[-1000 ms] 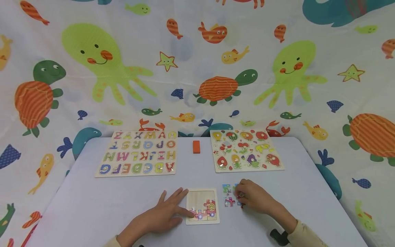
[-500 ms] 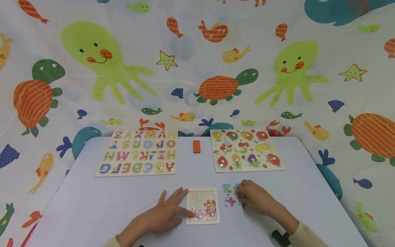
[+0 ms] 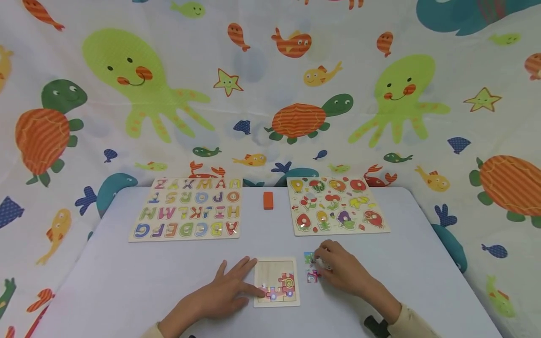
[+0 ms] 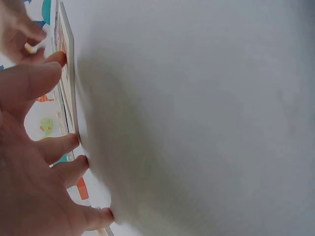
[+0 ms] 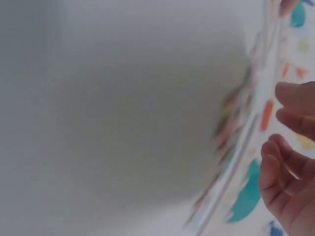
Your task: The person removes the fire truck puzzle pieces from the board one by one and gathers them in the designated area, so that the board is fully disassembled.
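My left hand lies with fingers spread beside a small wooden jigsaw tray. Its index finger touches a fitted piece near the tray's lower left corner. Several reddish pieces fill the tray's bottom and right side; bare wood shows above them. To the right of the tray, my right hand hovers over loose jigsaw pieces with fingers bent. A green-blue piece and a pink one show beside its fingertips. Its fingers hide the others, and whether a piece sits between them is unclear, also in the right wrist view.
At the back left lies an alphabet puzzle board, and at the back right a fruit puzzle board. Between them stands an orange block. A dark object is by the right wrist. Behind the table hangs a sea-animal curtain.
My right hand has shifted slightly left toward the tray and now covers more of the loose pieces. The left hand stays in place on the tray.
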`<state>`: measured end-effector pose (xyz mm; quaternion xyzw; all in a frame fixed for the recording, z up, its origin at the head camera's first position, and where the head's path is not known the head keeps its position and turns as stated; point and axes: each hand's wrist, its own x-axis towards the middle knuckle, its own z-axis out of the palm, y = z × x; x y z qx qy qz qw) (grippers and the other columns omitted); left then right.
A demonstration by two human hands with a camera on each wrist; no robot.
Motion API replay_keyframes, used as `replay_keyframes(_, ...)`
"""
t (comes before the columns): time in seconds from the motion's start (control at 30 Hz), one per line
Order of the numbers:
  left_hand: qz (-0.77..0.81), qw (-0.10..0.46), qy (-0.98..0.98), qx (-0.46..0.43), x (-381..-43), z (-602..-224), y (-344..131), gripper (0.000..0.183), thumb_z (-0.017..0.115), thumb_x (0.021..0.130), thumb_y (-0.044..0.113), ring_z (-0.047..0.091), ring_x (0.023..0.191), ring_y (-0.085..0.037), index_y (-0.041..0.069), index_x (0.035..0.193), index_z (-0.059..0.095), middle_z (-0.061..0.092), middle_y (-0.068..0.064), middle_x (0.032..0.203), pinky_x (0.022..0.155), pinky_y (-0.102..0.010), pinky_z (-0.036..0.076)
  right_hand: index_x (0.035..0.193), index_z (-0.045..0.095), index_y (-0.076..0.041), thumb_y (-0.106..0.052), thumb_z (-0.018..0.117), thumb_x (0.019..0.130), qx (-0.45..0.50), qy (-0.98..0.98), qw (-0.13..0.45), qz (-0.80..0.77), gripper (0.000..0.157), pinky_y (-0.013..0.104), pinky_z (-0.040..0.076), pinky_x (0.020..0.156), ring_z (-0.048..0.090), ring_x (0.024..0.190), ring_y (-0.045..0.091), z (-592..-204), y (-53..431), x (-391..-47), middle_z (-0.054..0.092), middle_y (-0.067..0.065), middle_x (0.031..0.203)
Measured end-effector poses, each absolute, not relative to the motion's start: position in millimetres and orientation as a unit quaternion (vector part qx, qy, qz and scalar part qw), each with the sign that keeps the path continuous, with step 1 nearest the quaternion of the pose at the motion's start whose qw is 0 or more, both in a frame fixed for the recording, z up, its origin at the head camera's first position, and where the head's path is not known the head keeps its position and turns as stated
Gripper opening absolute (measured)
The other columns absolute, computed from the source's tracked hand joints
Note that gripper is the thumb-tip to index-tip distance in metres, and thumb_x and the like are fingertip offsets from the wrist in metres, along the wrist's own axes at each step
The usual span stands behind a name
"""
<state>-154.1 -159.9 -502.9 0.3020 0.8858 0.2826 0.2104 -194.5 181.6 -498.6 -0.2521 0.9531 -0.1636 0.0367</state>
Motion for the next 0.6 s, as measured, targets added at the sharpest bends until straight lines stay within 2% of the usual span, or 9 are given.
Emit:
replay_keyframes(0.13,0.275,0.210,0.886,0.309,-156.0,-504.9,-159.6,0.043,0.069,0.093,0.011,0.017,0.154,-0.039,0.041,0.123,0.074,0.029,-0.013,0.166,0.112,-0.079,0.005,0.118,0.073,-0.017,-0.015,0.081,0.087,-0.286,0.938,0.063,-0.187,0.033,0.046,0.053,0.098,0.049,0.129,0.027,-497.6,158.9,-195.5,0.054,0.009,0.142)
replay_keyframes(0.23,0.270,0.211,0.885,0.315,-157.5,-506.7,-158.2,0.042,0.069,0.094,0.012,0.017,0.154,-0.039,0.043,0.124,0.073,0.029,-0.012,0.166,0.112,-0.079,0.005,0.122,0.074,-0.021,-0.021,0.082,0.087,-0.322,0.928,0.089,-0.167,0.036,0.055,0.047,0.105,0.039,0.141,0.033,-499.7,144.8,-195.0,0.047,0.009,0.152)
replay_keyframes(0.37,0.270,0.217,0.887,0.305,-156.7,-506.2,-158.2,0.042,0.069,0.094,0.013,0.016,0.155,-0.039,0.043,0.123,0.074,0.030,-0.012,0.166,0.112,-0.078,0.004,0.122,0.074,-0.026,-0.028,0.084,0.086,-0.366,0.914,0.112,-0.132,0.038,0.060,0.043,0.107,0.033,0.145,0.034,-501.6,128.6,-194.8,0.045,0.007,0.155)
replay_keyframes(0.6,0.270,0.214,0.890,0.298,-155.3,-505.4,-160.6,0.042,0.069,0.094,0.013,0.016,0.155,-0.039,0.042,0.123,0.074,0.030,-0.013,0.166,0.112,-0.078,0.004,0.117,0.075,-0.023,-0.021,0.083,0.087,-0.379,0.909,0.123,-0.125,0.031,0.051,0.045,0.108,0.040,0.139,0.027,-498.1,116.6,-194.7,0.049,0.003,0.149)
